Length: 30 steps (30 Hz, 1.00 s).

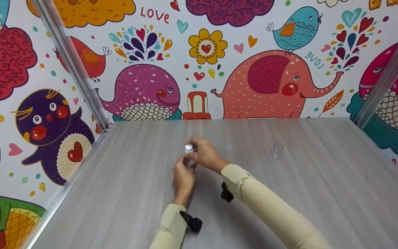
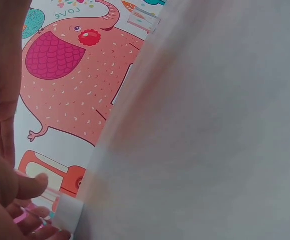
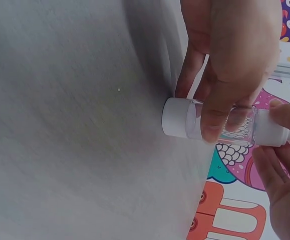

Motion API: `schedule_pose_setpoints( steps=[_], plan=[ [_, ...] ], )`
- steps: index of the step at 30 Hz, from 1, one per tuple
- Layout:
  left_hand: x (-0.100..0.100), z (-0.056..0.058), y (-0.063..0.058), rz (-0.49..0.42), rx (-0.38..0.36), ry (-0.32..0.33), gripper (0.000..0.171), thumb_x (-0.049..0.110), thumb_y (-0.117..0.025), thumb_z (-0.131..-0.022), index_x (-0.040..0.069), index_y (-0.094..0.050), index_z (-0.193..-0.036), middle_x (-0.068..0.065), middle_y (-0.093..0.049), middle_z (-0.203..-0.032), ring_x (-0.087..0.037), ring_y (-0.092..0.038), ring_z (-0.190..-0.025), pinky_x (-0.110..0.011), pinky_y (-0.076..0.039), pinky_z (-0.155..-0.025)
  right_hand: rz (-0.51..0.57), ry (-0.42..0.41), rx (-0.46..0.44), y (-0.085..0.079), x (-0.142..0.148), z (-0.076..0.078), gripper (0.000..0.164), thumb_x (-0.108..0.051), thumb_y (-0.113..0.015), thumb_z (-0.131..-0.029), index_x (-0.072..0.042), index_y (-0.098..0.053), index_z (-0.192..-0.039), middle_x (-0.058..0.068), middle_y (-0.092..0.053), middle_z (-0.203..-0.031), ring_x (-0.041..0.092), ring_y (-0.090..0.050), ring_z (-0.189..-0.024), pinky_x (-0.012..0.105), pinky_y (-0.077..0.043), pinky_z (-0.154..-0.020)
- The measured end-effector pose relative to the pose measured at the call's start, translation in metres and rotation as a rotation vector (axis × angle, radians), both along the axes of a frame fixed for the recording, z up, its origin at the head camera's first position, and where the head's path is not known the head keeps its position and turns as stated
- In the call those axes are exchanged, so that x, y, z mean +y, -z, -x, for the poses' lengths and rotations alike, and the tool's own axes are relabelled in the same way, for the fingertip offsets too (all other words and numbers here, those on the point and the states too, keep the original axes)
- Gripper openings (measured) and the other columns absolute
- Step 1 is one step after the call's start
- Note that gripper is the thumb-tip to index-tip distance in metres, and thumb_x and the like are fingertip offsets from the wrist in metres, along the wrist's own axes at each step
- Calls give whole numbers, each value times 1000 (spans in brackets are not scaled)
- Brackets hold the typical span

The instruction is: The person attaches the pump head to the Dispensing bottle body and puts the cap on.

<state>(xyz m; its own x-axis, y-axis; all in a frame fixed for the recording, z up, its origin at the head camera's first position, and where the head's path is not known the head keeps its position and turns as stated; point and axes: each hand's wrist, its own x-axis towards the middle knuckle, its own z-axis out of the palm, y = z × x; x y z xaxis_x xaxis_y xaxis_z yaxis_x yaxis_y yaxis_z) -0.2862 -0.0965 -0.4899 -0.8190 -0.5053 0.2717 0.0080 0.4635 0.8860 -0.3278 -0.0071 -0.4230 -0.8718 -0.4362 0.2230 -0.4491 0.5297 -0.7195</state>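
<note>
A small clear bottle (image 3: pixel 245 127) with a white base (image 3: pixel 176 117) and a white collar (image 3: pixel 269 128) is between both hands, its base near or on the table. My left hand (image 1: pixel 184 178) grips the clear body, thumb on one side and fingers on the other. Above it, my right hand (image 1: pixel 206 155) pinches the white collar between thumb and fingers. From the head view only the white top (image 1: pixel 189 148) shows well; fingers hide most of the body. A clear cap (image 1: pixel 277 151) stands apart on the table, to the right of both hands.
The grey wood-grain table (image 1: pixel 123 193) lies under both hands. Behind it and at the sides rise walls printed with cartoon animals, with metal posts (image 1: pixel 78 69) at the corners. Black wrist mounts (image 1: pixel 192 221) stick out from the sleeves.
</note>
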Motion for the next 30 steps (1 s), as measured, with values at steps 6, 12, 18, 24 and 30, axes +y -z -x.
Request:
schedule_pose_setpoints(
  steps=[6, 12, 18, 24, 30],
  plan=[
    [1, 0, 0, -16, 20, -3, 21, -1, -76, -81, 2, -71, -101, -16, -74, -96, -30, -69, -92, -49, -53, -83, 8, 10, -12, 0, 0, 0, 29, -12, -78, -87, -10, -63, -111, 7, -65, -108, 19, -61, -97, 34, -56, -94],
    [2, 1, 0, -25, 18, -7, 19, -1, -77, -80, 3, -70, -97, -14, -73, -92, -28, -67, -87, -48, -52, -81, 35, 2, -41, 1, 0, 0, 36, -16, -78, -87, -9, -63, -119, 8, -66, -116, 22, -64, -109, 37, -54, -99],
    [2, 1, 2, -10, 39, 6, 24, -5, -74, -79, 1, -70, -102, -14, -72, -89, -25, -63, -82, -44, -50, -76, 48, -25, 3, 2, 2, -4, 38, -13, -68, -92, -9, -62, -129, 9, -63, -130, 27, -60, -124, 44, -48, -107],
    [1, 0, 1, 24, 33, 0, 27, -6, -73, -79, 0, -70, -105, -13, -71, -88, -26, -63, -80, -46, -51, -77, 67, -73, 50, 4, 3, -5, 40, -1, -62, -88, -7, -63, -127, 12, -63, -132, 29, -59, -126, 48, -45, -110],
    [-1, 2, 1, -2, 19, 25, 17, -5, -73, -79, -1, -68, -95, -14, -68, -86, -27, -61, -79, -46, -50, -76, 98, -109, 101, 10, 4, -4, 35, 5, -60, -89, -3, -65, -123, 15, -66, -126, 30, -64, -116, 44, -51, -104]
  ],
)
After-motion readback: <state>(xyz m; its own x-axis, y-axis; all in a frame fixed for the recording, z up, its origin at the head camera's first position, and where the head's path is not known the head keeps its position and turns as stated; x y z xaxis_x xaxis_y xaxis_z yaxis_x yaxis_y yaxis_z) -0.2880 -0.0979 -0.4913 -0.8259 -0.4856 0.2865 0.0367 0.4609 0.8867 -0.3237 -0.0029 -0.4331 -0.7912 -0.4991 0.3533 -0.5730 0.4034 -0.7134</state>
